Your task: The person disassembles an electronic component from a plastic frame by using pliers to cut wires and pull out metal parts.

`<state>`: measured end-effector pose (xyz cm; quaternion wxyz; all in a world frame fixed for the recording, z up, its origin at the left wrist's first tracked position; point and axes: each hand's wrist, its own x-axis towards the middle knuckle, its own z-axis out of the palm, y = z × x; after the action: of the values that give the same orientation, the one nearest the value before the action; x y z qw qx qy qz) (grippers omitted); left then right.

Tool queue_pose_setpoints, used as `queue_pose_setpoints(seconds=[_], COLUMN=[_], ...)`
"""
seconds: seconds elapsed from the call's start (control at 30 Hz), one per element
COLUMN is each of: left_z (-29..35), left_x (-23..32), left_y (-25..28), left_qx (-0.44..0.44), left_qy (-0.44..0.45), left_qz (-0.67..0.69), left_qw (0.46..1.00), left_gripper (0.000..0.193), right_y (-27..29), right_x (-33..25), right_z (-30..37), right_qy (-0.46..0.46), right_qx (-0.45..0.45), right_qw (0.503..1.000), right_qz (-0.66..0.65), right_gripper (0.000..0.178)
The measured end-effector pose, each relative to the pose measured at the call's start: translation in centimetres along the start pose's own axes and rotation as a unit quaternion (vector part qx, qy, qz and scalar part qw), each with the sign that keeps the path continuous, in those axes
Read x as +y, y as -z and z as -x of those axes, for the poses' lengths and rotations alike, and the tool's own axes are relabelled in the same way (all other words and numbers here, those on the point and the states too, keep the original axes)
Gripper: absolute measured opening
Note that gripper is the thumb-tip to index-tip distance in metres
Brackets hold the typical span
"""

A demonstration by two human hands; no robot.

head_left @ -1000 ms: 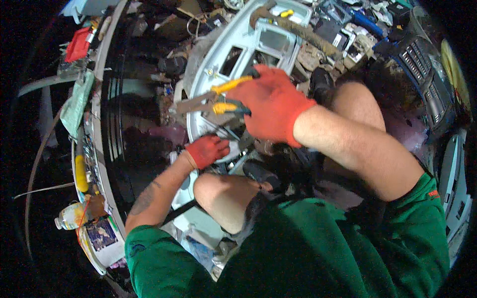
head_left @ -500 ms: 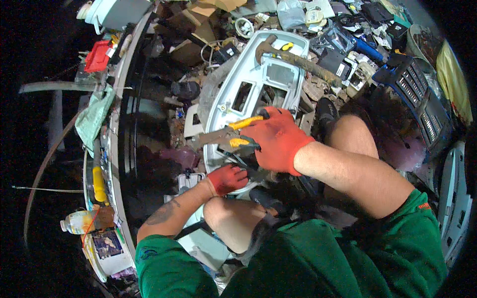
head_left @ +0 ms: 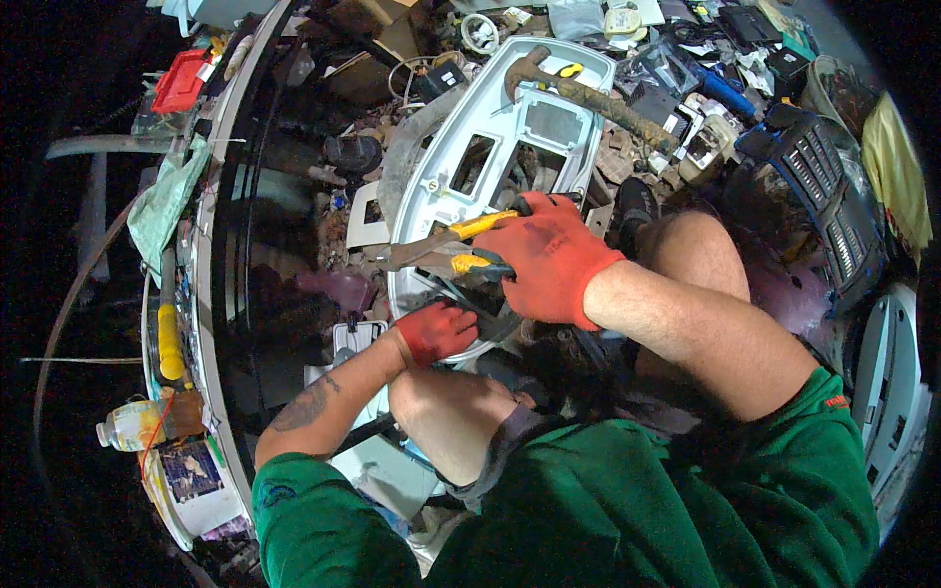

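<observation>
the right hand (head_left: 551, 257), in an orange-red glove, is wrapped tight around the yellow handles of a pair of pliers (head_left: 446, 247) — the grey metal nose points to the person's left and lies over the lower part of a pale grey plastic panel (head_left: 461, 147). the left hand (head_left: 434, 331), gloved in the same colour, is curled shut on the panel's lower rim, just below the pliers, with dark cables bunched between the two hands. the panel stands tilted between the person's bare knees, its upper end away from the body, with several rectangular openings cut through it. a rusty hammer (head_left: 588, 95) rests across the panel's top corner, head to the left, handle running off to the right. to the left a large dark curved screen (head_left: 265, 265) lies on the floor, and beyond its edge are a red box (head_left: 179, 81), a yellow-handled tool (head_left: 169, 333) and a plastic bottle (head_left: 125, 424). to the right sits a dark slatted crate (head_left: 823, 186) amid scattered scrap.
</observation>
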<state>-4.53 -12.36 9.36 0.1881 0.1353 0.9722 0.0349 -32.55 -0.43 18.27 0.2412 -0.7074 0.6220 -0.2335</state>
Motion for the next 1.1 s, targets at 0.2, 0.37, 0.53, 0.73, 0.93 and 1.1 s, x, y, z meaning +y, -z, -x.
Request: queue_pose_setpoints(seconds=[0.2,0.37,0.53,0.73,0.93,1.1], left_z=[1.3,1.4,5.0,6.0,4.9,4.6], left_x=[0.0,1.1,5.0,8.3,6.6,5.8], left_y=[-2.4,-0.9,-4.9,-10.8,-10.4,-11.3], left_qx=[-0.006,0.133,0.428,0.554,0.473,0.428], left_qy=[0.053,0.211,0.631,0.441,0.394,0.418], left_qz=[0.057,0.097,0.007,0.677,0.771,0.790], left_qw=[0.997,0.964,0.647,0.202,0.161,0.132], left_gripper=[0.018,0.023,0.049,0.072,0.042,0.056], right_y=[-1.3,0.0,-3.8,-6.7,-9.3,-10.8], right_x=[-0.1,0.1,1.1,-0.9,-2.4,-5.6], right_z=[-0.6,-0.9,0.9,1.9,1.2,1.0], right_qy=[0.021,0.017,0.123,0.197,0.190,0.139], right_qx=[-0.012,-0.103,-0.011,-0.059,-0.081,-0.149], right_qw=[0.999,0.994,0.989,0.942,0.908,0.889], right_qz=[-0.025,-0.011,0.082,0.266,0.365,0.411], right_gripper=[0.054,0.053,0.046,0.037,0.035,0.041])
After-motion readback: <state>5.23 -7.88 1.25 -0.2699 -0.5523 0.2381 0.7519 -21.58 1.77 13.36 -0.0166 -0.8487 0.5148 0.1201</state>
